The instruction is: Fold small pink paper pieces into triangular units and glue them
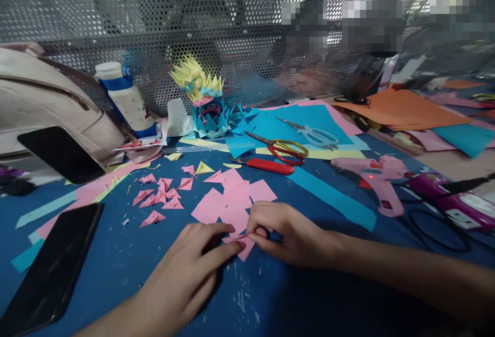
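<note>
On the blue table, my left hand [193, 259] presses its fingertips on a small pink paper piece [244, 252], fingers slightly spread. My right hand [286, 231] pinches the right side of that same piece between thumb and curled fingers. Just beyond my hands lie several flat pink paper squares [236, 195], partly overlapping. Several small folded pink triangles [172, 203] are scattered to the left of the squares. Part of the piece between my hands is hidden by my fingers.
Red-handled scissors [286, 151], a red cutter [270, 166] and light blue scissors [317, 137] lie behind. A pink glue gun [386, 182] is at right, phones [54, 270] at left. A yellow-blue paper model [211, 105] stands at the back near a bottle [129, 102].
</note>
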Motion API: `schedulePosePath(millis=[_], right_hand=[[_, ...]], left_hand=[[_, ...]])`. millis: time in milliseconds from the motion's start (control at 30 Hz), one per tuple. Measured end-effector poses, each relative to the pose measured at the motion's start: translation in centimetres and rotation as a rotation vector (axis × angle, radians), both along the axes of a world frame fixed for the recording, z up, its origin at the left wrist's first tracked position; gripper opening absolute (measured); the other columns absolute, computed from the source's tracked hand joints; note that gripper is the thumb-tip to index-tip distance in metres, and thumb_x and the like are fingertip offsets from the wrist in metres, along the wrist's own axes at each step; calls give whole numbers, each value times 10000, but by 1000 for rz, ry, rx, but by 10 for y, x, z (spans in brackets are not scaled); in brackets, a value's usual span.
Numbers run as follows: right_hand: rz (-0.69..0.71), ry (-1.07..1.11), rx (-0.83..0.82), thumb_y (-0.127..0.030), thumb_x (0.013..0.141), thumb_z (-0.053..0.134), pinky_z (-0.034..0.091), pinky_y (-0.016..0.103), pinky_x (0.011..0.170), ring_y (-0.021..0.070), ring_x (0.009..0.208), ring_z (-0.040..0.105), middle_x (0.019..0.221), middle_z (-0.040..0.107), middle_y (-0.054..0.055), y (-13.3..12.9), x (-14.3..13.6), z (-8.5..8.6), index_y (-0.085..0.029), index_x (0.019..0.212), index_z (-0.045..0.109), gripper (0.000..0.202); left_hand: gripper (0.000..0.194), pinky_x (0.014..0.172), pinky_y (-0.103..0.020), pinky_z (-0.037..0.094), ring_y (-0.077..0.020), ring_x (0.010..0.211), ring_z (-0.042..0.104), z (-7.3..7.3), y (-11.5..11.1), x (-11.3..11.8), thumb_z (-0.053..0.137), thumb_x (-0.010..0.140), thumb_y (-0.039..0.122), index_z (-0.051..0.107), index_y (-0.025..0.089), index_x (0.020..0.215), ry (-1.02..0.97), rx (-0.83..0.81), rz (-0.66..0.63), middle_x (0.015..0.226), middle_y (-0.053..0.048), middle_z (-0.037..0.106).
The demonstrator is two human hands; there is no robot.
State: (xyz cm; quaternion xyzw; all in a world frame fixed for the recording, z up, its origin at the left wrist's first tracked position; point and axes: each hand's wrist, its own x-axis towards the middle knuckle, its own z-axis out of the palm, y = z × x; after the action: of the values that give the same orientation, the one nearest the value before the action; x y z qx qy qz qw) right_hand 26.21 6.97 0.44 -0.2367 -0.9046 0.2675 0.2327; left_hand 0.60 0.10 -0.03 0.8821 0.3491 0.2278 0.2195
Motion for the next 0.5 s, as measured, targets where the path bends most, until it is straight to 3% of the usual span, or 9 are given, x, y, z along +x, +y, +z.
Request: schedulePosePath(millis=[100,167,267,500], right_hand=[[-39,3,-221,-169,902,528,302,201,541,85,565,405,672,469,-65,-4,-1,3,-191,866,508,46],[-21,-31,-251,-182,885,520,284,207,539,86,569,390,663,439,-67,-6,-2,4,-202,808,449,107],[21,-74,-142,-224,907,506,271,233,587,102,626,396,677,442,-49,-5,-3,5,-204,735,372,219],[-28,-151,23,-250,981,478,267,262,629,125,663,417,698,497,-27,-1,-3,0,-202,750,414,245]], left_hand=[[517,976,-332,441,-190,1185,538,5,3,-1,385,1008,52,510,342,1418,-186,-183,25,1319,-28,587],[494,963,-302,437,-161,1151,564,7,4,-1,390,1015,58,553,357,1373,-276,-246,24,1247,0,631],[470,948,-309,426,-155,1109,576,8,6,0,385,1019,63,600,346,1327,-307,-283,-19,1211,9,655],[454,930,-344,406,-174,1067,564,6,8,0,391,1014,51,624,323,1292,-272,-276,-29,1138,12,677]])
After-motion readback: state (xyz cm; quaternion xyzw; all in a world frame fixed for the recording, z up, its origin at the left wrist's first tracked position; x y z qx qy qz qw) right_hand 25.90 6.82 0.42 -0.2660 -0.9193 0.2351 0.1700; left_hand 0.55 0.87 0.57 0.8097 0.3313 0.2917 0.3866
